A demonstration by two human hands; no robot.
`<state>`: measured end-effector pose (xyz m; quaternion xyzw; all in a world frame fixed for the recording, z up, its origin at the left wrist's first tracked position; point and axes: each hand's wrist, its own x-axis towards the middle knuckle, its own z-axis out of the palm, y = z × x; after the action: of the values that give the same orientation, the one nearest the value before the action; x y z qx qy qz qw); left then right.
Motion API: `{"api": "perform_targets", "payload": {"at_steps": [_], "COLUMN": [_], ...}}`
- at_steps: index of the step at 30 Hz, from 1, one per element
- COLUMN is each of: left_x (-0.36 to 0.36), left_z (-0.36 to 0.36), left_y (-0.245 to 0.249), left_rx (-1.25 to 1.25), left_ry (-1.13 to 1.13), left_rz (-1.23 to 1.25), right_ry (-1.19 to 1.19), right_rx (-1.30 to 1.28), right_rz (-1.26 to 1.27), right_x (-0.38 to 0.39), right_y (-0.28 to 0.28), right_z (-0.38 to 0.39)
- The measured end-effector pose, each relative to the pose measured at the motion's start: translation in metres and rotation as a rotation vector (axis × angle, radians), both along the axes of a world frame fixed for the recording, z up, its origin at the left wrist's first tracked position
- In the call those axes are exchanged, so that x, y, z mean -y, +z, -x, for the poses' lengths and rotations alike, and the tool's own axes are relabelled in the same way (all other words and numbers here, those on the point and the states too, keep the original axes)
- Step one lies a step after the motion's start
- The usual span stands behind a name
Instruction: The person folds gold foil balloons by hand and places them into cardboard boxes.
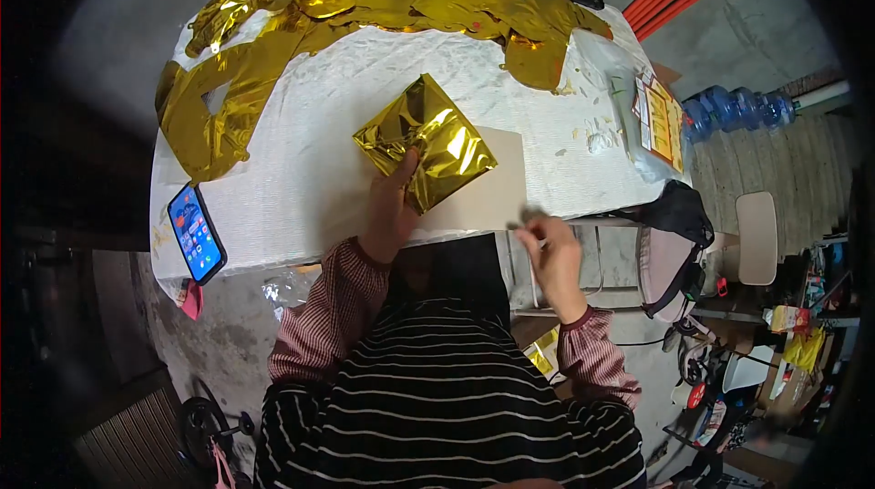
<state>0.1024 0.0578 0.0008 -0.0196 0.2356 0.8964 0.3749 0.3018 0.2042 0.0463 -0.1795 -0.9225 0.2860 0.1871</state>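
Note:
A square, shiny gold foil piece is held over the white table by my left hand, its thumb on top of the foil. Partly beneath it lies a flat beige board near the table's front edge. My right hand is raised just off that edge, to the right of the board, fingers bent together. Something small and dark shows at its fingertips, too blurred to name.
Gold foil sheets spread along the far and left side of the white table. A phone lies at the left edge, a clear bag with printed cards at the right. A black bag hangs beyond the right corner.

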Motion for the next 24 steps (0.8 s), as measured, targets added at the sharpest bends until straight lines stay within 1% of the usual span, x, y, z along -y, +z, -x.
{"api": "perform_targets", "payload": {"at_steps": [1, 2, 4, 5, 6, 8, 9, 11, 12, 13, 14, 15, 16, 18, 20, 21, 22, 24], "left_x": [0.001, 0.002, 0.002, 0.002, 0.003, 0.010, 0.017, 0.035, 0.041, 0.048, 0.052, 0.062, 0.061, 0.061, 0.065, 0.067, 0.067, 0.070], "left_z": [0.000, 0.000, 0.000, 0.001, 0.000, 0.000, 0.004, 0.013, 0.013, 0.011, 0.010, 0.018, 0.026, 0.023, 0.021, 0.019, 0.018, 0.015], "left_y": [0.003, 0.005, 0.004, 0.003, 0.002, 0.007, 0.009, 0.022, 0.033, 0.054, 0.065, 0.049, 0.040, 0.064, 0.069, 0.070, 0.070, 0.070], "left_rx": [0.013, 0.024, 0.003, -0.012, -0.017, -0.292, -0.294, -0.095, -0.098, -0.127, -0.158, -0.315, -0.551, -0.211, -0.228, -0.238, -0.242, -0.198], "left_ry": [-0.002, -0.003, -0.017, -0.024, -0.027, 0.093, 0.089, 0.045, 0.046, 0.073, 0.097, 0.045, 0.111, 0.085, 0.094, 0.108, 0.112, 0.120], "left_rz": [0.010, 0.018, 0.007, 0.000, -0.002, 0.228, 0.225, 0.101, 0.101, 0.146, 0.188, 0.132, 0.299, -0.061, -0.068, -0.067, -0.077, -0.067], "right_ry": [-0.237, -0.241, -0.374, -0.325, -0.325, -0.302, -0.210, -0.229, -0.192, -0.157, -0.241, -0.244, -0.242, -0.211, -0.199, -0.157, -0.159, -0.137], "right_rx": [0.107, 0.099, 0.103, 0.040, 0.034, -0.156, -0.196, -0.302, -0.369, -0.436, -0.488, -0.500, -0.544, -0.617, -0.655, -0.547, -0.424, -0.363], "right_rz": [0.060, 0.058, 1.008, 1.187, 1.187, 1.079, 0.805, 0.692, 0.625, 0.557, 0.550, 0.447, 0.389, 0.283, 0.123, -0.078, -0.086, -0.167], "right_x": [-0.005, -0.008, -0.015, -0.013, -0.012, -0.004, -0.010, -0.026, -0.038, -0.045, -0.045, -0.056, -0.054, -0.060, -0.062, -0.063, -0.062, -0.057], "right_y": [0.000, -0.003, -0.017, -0.022, -0.025, -0.018, -0.014, 0.003, 0.018, 0.037, 0.059, 0.069, 0.093, 0.112, 0.107, 0.105, 0.099, 0.091], "right_z": [0.001, 0.004, 0.008, 0.008, 0.005, 0.003, -0.004, -0.013, -0.018, -0.018, -0.014, -0.015, -0.009, -0.001, 0.014, 0.018, 0.020, 0.024]}}
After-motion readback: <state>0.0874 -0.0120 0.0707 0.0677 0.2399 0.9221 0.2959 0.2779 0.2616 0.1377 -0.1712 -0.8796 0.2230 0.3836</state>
